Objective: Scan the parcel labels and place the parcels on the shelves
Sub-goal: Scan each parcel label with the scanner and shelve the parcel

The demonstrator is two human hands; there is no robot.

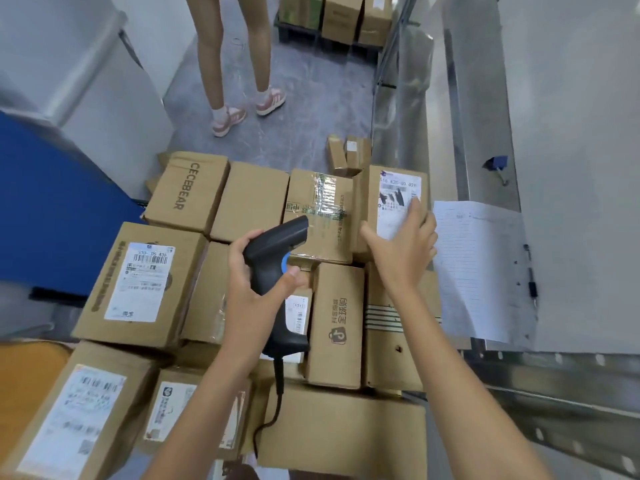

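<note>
Second person (239,57) cut off at top edge, legs only. Label (398,202) on the parcel (367,202) partly covered by right hand (401,244), print blurred. Scanner (277,271) grip hidden in left hand (256,282); its cable (270,417) runs behind left forearm. Bottom-left box (69,420) cropped by edge, label smeared. Notebook (474,271) writing too faint to read.

The brown parcels (138,282) are matt corrugated cardboard, some bearing glossy clear tape (323,199) and white paper labels (398,206). The black handheld scanner (273,251) looks like smooth matt plastic. The grey shelf (485,98) is shiny brushed metal.
</note>
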